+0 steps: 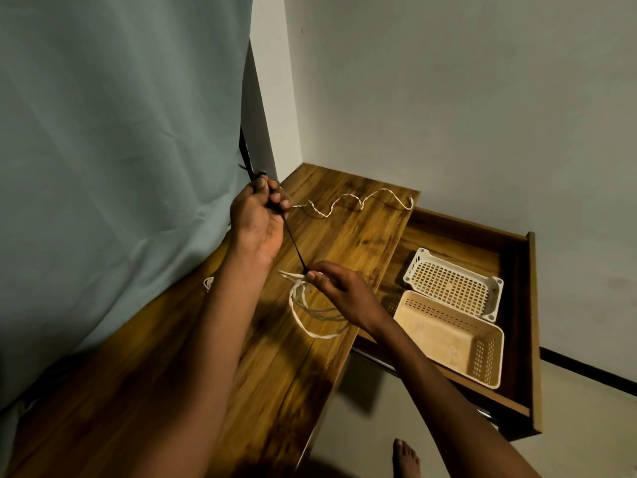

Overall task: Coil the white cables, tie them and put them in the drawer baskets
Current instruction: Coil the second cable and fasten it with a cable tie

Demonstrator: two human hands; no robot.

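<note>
A coiled white cable (303, 317) hangs in loops just above the wooden table top (358, 243). My right hand (341, 291) pinches the top of the coil where a black tie (293, 241) wraps it. My left hand (258, 219) is closed on the tie's other end, up and to the left, so the tie runs taut between both hands. A second white cable (362, 201) lies loose and wavy on the far part of the table. In the open wooden drawer (527, 326) sit a white perforated basket (455, 284) and a beige basket (451, 336), both without cables.
A pale green curtain (113, 167) hangs along the table's left edge. A short piece of white cable (208, 282) shows beside my left forearm. White walls stand behind the table and drawer. A bare foot (406, 458) rests on the floor below.
</note>
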